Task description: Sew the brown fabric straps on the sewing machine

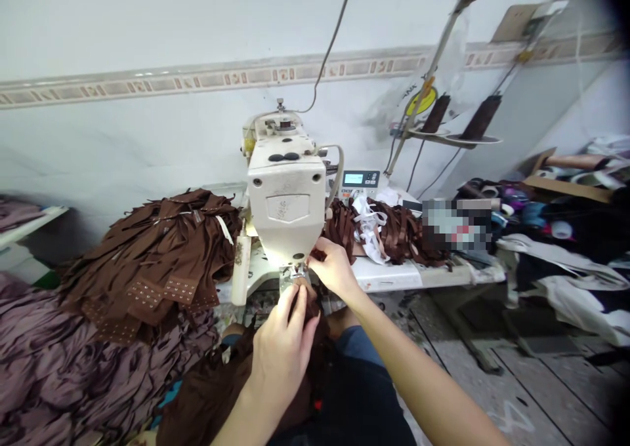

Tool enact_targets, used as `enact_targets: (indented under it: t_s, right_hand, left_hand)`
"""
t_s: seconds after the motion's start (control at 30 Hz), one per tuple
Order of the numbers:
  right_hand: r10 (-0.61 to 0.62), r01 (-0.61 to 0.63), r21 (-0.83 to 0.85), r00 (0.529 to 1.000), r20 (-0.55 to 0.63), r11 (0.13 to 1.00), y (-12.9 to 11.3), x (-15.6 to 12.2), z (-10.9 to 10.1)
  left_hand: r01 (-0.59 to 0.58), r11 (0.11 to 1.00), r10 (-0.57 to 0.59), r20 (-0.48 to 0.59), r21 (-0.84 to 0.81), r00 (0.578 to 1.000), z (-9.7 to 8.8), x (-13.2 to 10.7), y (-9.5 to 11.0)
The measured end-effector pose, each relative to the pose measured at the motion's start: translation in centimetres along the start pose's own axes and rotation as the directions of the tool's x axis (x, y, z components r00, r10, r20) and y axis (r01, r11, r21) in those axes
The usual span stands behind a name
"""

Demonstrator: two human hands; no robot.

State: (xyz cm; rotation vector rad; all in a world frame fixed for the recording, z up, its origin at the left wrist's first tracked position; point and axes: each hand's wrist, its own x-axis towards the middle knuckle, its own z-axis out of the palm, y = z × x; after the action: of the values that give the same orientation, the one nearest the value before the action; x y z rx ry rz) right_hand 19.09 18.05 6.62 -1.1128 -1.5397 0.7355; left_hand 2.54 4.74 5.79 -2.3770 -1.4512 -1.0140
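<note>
A white industrial sewing machine stands in front of me, its lamp lighting the needle area. My left hand is closed on brown fabric just before the presser foot. Beside the needle, on its right, my right hand has its fingers pinched together at the machine head; what they grip is hidden. More of the brown fabric hangs down over my lap.
Brown garment pieces with metal studs are heaped left of the machine, above mauve cloth. Brown straps and white strips lie right, near a control panel. Thread cones stand on a rack.
</note>
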Motion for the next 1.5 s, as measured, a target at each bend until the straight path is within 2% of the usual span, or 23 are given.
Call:
enact_targets:
  t_s: [0.17, 0.3, 0.43, 0.5, 0.57, 0.63, 0.67, 0.7, 0.73, 0.77, 0.8, 0.83, 0.87, 0.97, 1.07, 1.13, 1.23, 1.3, 1.33, 1.4, 1.5]
  right_hand:
    - [0.060, -0.059, 0.042, 0.998, -0.024, 0.997, 0.3, -0.1, 0.3]
    - [0.131, -0.125, 0.130, 0.991, -0.037, 0.984, 1.2, -1.8, 0.1]
    - [0.175, -0.141, 0.175, 0.964, -0.200, 0.974, 1.9, -5.2, -0.7]
    - [0.107, -0.083, 0.095, 0.953, -0.284, 0.992, 1.1, -7.2, -1.2]
    - [-0.054, 0.047, -0.030, 0.957, -0.285, 0.998, -0.8, -9.3, -1.5]
    - [-0.254, 0.245, -0.083, 0.959, -0.124, 0.966, -3.2, -11.2, -1.3]
    - [-0.373, 0.374, -0.062, 0.927, 0.019, 0.925, -4.4, -11.9, -1.0]
    - [-0.470, 0.486, -0.052, 0.862, 0.189, 0.872, -5.5, -12.4, -0.6]
    - [-0.530, 0.579, -0.054, 0.776, 0.341, 0.814, -6.3, -12.8, -0.1]
    - [-0.542, 0.645, -0.073, 0.694, 0.474, 0.761, -6.9, -13.0, 0.3]
    - [-0.511, 0.685, -0.119, 0.637, 0.577, 0.719, -7.1, -13.0, 0.6]
    - [-0.457, 0.704, -0.179, 0.610, 0.647, 0.687, -7.2, -12.9, 0.8]
    - [-0.394, 0.706, -0.240, 0.606, 0.691, 0.666, -7.1, -12.7, 0.8]
    - [-0.274, 0.673, -0.331, 0.627, 0.729, 0.661, -6.4, -11.6, -0.6]
    - [-0.276, 0.572, -0.269, 0.689, 0.670, 0.775, -6.2, -10.6, -2.8]
    - [-0.249, 0.427, -0.191, 0.776, 0.580, 0.884, -6.1, -10.1, -3.9]
    - [-0.079, 0.140, -0.116, 0.904, 0.421, 0.983, -6.1, -10.0, -4.2]
    - [0.043, -0.024, -0.061, 0.943, 0.330, 0.998, -6.0, -10.1, -3.8]
    - [0.088, -0.085, -0.022, 0.950, 0.300, 0.996, -6.0, -10.3, -3.4]
    - [0.152, -0.175, 0.062, 0.950, 0.273, 0.983, -5.9, -10.6, -2.8]
    - [0.218, -0.264, 0.129, 0.931, 0.291, 0.956, -5.5, -11.5, -1.9]
  left_hand:
    - [0.048, 0.998, -0.045, 0.070, -0.039, 0.997, 0.0, 0.0, 0.2]
    - [0.077, 0.986, -0.064, 0.095, -0.145, 0.993, -0.5, -1.1, -0.5]
    - [0.153, 0.952, -0.159, 0.000, -0.263, 0.987, -1.2, -3.5, -2.5]
    - [0.178, 0.943, -0.191, -0.019, -0.281, 0.981, -1.6, -4.8, -3.5]
    - [0.131, 0.944, -0.127, 0.032, -0.302, 0.991, -1.9, -5.8, -4.0]
    - [0.032, 0.942, -0.003, 0.086, -0.335, 0.996, -2.1, -6.5, -3.8]
    - [-0.024, 0.935, 0.061, 0.092, -0.353, 0.994, -2.0, -6.8, -3.5]
    - [-0.074, 0.924, 0.111, 0.079, -0.375, 0.991, -1.9, -7.0, -3.1]
    - [-0.111, 0.910, 0.145, 0.057, -0.399, 0.988, -1.7, -7.2, -2.7]
    - [-0.131, 0.894, 0.161, 0.035, -0.428, 0.986, -1.5, -7.4, -2.4]
    - [-0.132, 0.876, 0.159, 0.018, -0.463, 0.987, -1.3, -7.6, -2.2]
    - [-0.117, 0.858, 0.148, 0.022, -0.501, 0.989, -1.1, -7.7, -2.2]
    - [-0.084, 0.843, 0.129, 0.048, -0.532, 0.990, -1.0, -7.7, -2.4]
    - [0.076, 0.824, 0.046, 0.200, -0.561, 0.979, -1.3, -7.3, -3.7]
    - [0.268, 0.753, -0.066, 0.336, -0.601, 0.939, -2.3, -6.3, -5.3]
    - [0.394, 0.621, -0.131, 0.406, -0.678, 0.905, -2.9, -5.6, -5.8]
    - [0.545, 0.389, -0.271, 0.474, -0.742, 0.838, -3.2, -4.4, -5.2]
    - [0.594, 0.282, -0.392, 0.474, -0.754, 0.788, -2.9, -3.6, -4.2]
    - [0.601, 0.257, -0.454, 0.454, -0.757, 0.767, -2.6, -3.3, -3.6]
    - [0.591, 0.281, -0.550, 0.378, -0.756, 0.745, -2.1, -2.6, -2.6]
    - [0.554, 0.415, -0.584, 0.255, -0.722, 0.770, -1.8, -1.7, -1.6]
